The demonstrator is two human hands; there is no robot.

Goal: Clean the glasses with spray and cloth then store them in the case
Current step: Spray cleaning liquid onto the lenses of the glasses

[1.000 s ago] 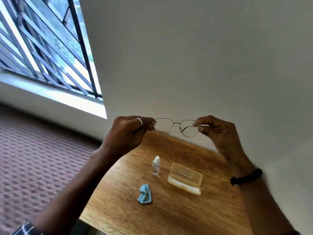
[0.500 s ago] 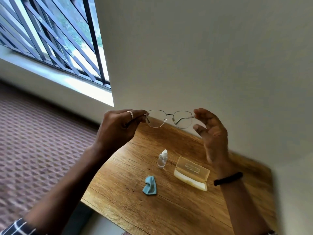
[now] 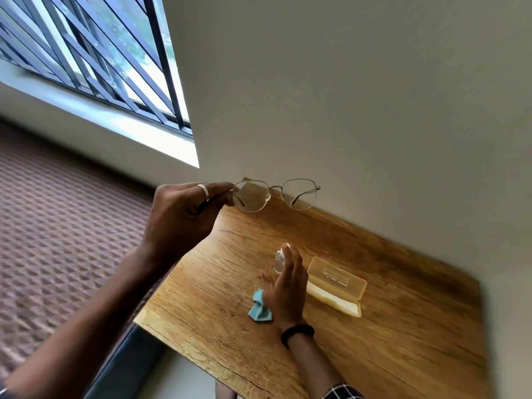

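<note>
My left hand [image 3: 184,217] holds thin metal-framed glasses [image 3: 275,194] by the left temple, up in the air above the far edge of the wooden table [image 3: 403,335]. My right hand [image 3: 285,286] is down over the table with fingers spread, its fingertips at a small clear spray bottle [image 3: 278,259] that it partly hides. A crumpled blue cloth [image 3: 259,308] lies just left of that hand. An open yellowish glasses case [image 3: 335,285] lies to the right of the bottle.
The table stands against a plain wall [image 3: 345,96]. A barred window [image 3: 95,53] is at the upper left. Patterned carpet [image 3: 57,240] lies to the left of the table, below its near edge.
My right hand let go of the glasses and dropped to the table, reaching the spray bottle. The left hand still holds the glasses up, now alone.
</note>
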